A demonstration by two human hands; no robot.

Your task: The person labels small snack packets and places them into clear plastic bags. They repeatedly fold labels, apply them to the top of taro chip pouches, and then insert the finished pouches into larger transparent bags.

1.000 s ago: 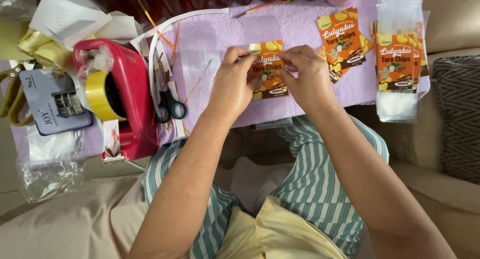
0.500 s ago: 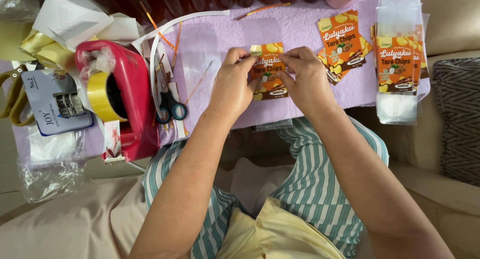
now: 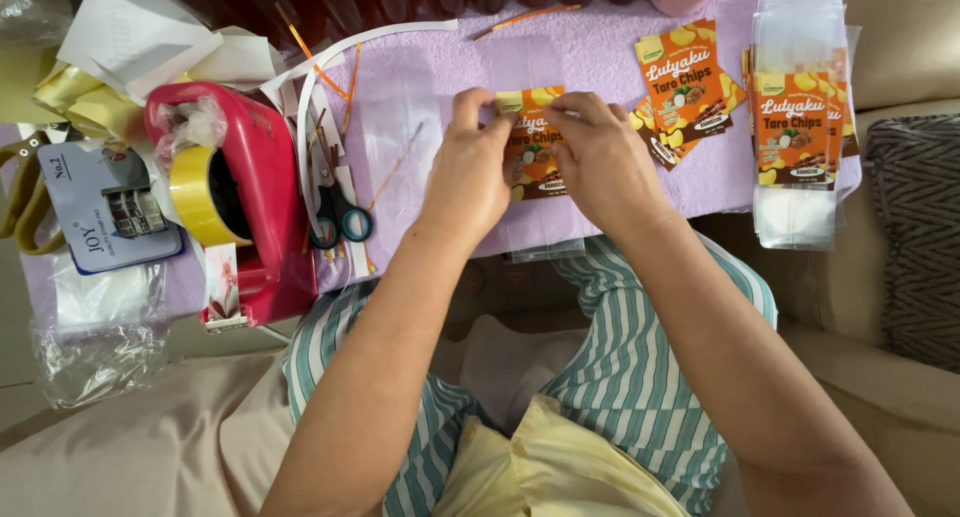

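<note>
Pinching an orange snack label (image 3: 535, 147) at the centre of the frame, we have both hands on it: our left hand (image 3: 470, 172) curls over its left edge with fingers closed on it, and our right hand (image 3: 605, 157) grips the right edge and top corner the same way, so neither hand is open. The label lies flat on the lilac cloth (image 3: 600, 52), and it seems to sit at or inside a clear plastic sleeve (image 3: 545, 249) whose lower edge shows below our hands, though we cannot tell how far in it is. As we judge it, the work is partly through: a stack of sleeved labels (image 3: 795, 127) stands at the upper right, while a few loose labels (image 3: 685, 87) beside it are yet to be handled. The label itself is a small glossy rectangle, orange with yellow chip pictures and a dark band. At the left sit a red tape dispenser (image 3: 255, 187) with a yellow roll (image 3: 195, 192), and blue-handled scissors (image 3: 335, 217).
</note>
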